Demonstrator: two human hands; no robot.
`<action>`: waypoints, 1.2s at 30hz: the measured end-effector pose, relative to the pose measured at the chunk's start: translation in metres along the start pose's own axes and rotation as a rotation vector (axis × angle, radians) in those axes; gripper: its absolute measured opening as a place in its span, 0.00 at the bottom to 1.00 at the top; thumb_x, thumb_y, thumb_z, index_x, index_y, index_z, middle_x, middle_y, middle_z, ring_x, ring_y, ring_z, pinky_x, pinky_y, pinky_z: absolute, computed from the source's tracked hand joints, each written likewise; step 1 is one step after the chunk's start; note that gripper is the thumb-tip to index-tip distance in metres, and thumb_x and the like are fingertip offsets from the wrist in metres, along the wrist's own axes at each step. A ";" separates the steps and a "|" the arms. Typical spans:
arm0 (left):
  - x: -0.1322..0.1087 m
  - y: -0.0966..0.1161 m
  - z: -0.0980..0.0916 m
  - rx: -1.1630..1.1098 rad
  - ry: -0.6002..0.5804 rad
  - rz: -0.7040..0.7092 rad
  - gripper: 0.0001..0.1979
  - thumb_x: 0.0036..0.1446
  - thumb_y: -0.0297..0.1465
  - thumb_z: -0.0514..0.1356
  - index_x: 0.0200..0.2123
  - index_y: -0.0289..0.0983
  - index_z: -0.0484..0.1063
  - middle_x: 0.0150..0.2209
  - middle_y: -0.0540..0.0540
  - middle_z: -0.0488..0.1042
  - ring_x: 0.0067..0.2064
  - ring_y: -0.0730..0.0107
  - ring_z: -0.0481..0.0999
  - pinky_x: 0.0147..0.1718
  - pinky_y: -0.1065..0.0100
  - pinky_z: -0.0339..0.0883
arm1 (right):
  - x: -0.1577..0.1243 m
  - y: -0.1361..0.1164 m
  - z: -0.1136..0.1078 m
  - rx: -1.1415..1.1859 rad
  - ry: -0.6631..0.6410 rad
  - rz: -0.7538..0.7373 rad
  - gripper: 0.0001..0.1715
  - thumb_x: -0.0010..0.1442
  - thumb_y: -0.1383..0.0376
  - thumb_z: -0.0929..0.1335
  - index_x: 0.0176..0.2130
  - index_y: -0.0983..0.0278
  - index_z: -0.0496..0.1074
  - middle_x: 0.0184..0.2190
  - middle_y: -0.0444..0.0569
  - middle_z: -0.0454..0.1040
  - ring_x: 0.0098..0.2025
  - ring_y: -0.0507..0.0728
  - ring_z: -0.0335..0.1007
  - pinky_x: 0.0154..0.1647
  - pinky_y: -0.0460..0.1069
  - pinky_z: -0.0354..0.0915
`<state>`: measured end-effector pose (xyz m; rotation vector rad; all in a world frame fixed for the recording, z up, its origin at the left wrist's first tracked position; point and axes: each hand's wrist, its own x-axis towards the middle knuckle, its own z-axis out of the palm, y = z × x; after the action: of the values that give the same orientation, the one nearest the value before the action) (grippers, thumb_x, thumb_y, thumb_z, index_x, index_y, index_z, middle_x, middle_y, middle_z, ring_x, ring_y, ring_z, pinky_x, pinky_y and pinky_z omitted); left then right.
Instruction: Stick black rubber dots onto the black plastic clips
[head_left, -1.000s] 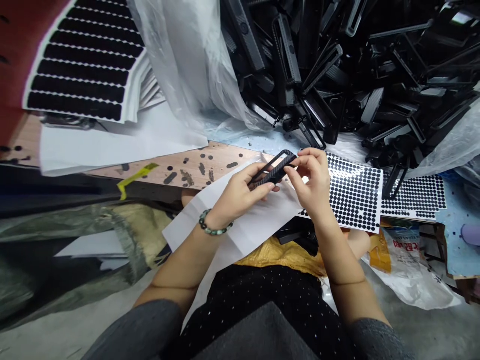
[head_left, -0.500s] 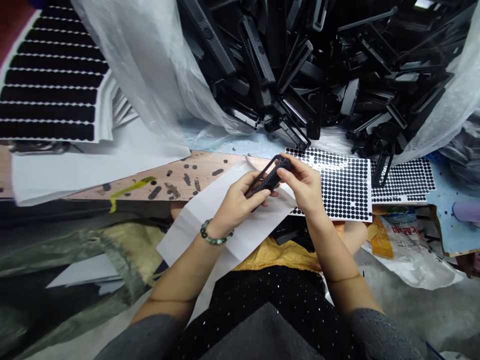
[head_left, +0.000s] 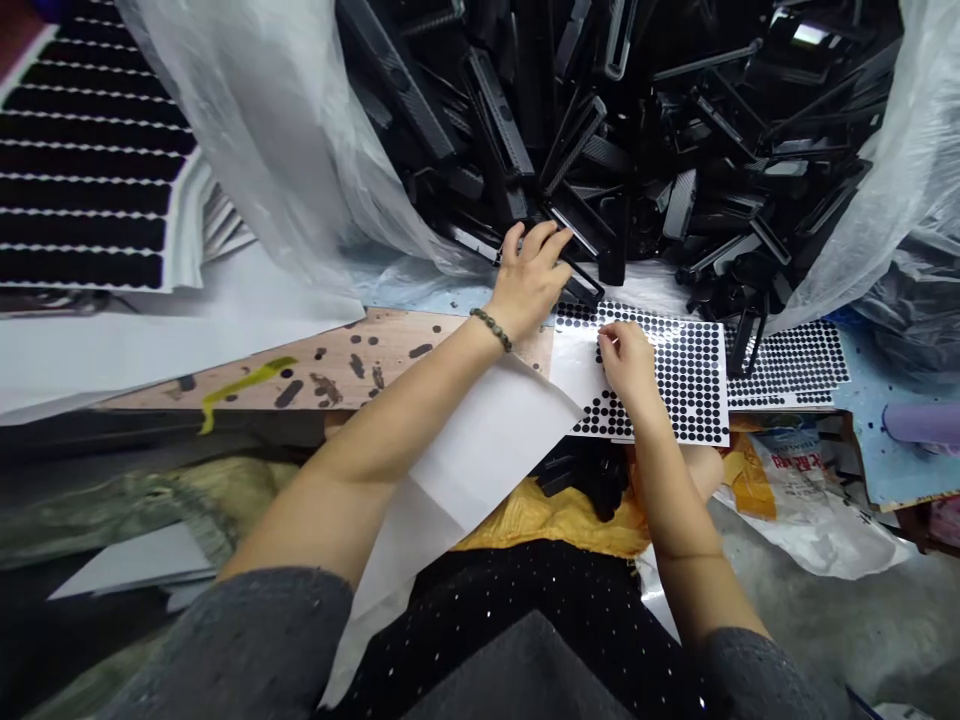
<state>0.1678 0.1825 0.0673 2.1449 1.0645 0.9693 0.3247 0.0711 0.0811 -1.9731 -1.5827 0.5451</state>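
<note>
My left hand (head_left: 527,280), a beaded bracelet at its wrist, reaches over the near edge of a heap of black plastic parts (head_left: 510,120). Its fingers are spread and bent over the parts, and nothing shows gripped in them. Thumb and forefinger of my right hand (head_left: 628,362) are pinched together above a white sheet of round black stickers (head_left: 686,385). Whatever is between those fingertips is too small to make out. Part of the sheet around the fingers is bare white, with its dots gone.
Clear plastic sheeting (head_left: 300,130) surrounds the heap. Stacked sheets of black strips (head_left: 82,180) lie at left. White paper (head_left: 480,440) hangs over the table's front edge near a yellow tape strip (head_left: 244,385). Below, black parts (head_left: 592,475) rest by a yellow sack (head_left: 525,520).
The black slotted part that both hands held is out of them. My left hand has moved up to the heap; my right has lowered to the sticker sheet. The view has shifted slightly.
</note>
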 end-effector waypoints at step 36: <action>-0.111 0.048 -0.014 -1.164 0.309 -0.424 0.21 0.51 0.47 0.68 0.40 0.40 0.71 0.35 0.50 0.75 0.38 0.69 0.76 0.39 0.67 0.72 | -0.023 -0.070 0.019 0.551 -0.115 -0.167 0.09 0.59 0.61 0.69 0.29 0.60 0.66 0.38 0.47 0.65 0.41 0.54 0.65 0.39 0.51 0.69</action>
<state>0.1304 0.0666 0.0703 0.8134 0.7215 1.2752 0.2553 0.0628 0.1112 -1.4077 -1.4473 0.9240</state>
